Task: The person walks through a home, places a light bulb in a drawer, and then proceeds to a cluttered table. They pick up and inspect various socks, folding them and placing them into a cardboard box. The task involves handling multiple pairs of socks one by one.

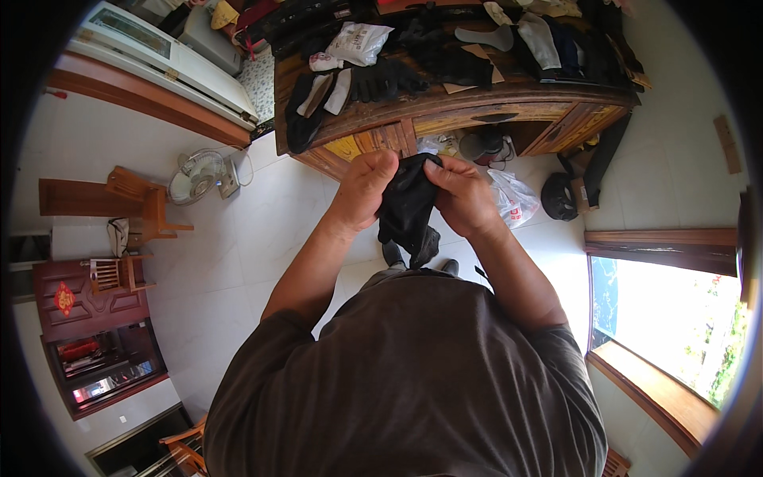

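My left hand [371, 186] pinches one side of the open end of a black fabric item [409, 200], which looks like a sock. On the other side of that end, my right hand [466, 194] grips it with the thumb on top. The fabric hangs down between my hands in front of my body, and its lower tip is a greyer black. Beyond my hands stands a wooden desk [477, 113]. Black gloves [381, 80] lie along its front edge, beside a dark sock-like piece [302, 119] that droops over the corner.
Also on the desk are a white plastic parcel [359, 43], a grey insole-shaped piece [486, 38] and cardboard [471, 68]. A plastic bag [512, 197] and a black bundle [559, 197] sit on the floor at right. An electric fan [197, 177] and a wooden chair [149, 206] stand at left.
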`<action>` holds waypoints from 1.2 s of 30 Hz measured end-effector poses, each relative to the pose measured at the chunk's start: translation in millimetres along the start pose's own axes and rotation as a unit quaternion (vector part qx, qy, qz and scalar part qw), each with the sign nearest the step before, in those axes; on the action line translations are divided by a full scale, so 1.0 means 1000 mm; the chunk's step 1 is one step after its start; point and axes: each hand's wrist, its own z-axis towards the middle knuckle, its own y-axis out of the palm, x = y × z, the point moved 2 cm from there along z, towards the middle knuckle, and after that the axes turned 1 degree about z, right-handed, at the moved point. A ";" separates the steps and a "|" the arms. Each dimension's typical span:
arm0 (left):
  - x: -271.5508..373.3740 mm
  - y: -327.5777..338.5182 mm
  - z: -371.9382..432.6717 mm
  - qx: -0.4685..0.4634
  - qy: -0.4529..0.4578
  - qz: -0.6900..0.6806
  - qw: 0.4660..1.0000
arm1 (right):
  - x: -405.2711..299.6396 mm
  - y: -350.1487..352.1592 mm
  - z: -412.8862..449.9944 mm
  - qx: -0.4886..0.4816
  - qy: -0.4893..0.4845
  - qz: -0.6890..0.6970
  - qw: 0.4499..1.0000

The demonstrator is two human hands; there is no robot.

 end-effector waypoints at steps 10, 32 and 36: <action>0.018 0.019 -0.014 0.070 0.065 0.247 0.964 | -0.007 -0.014 -0.004 0.088 -0.065 -0.173 0.979; 0.024 0.010 -0.012 -0.036 -0.023 0.225 0.973 | -0.026 -0.022 -0.007 -0.073 -0.193 -0.248 0.946; 0.023 0.009 -0.011 -0.025 -0.049 0.245 0.968 | -0.040 -0.010 -0.017 -0.090 -0.246 -0.448 0.855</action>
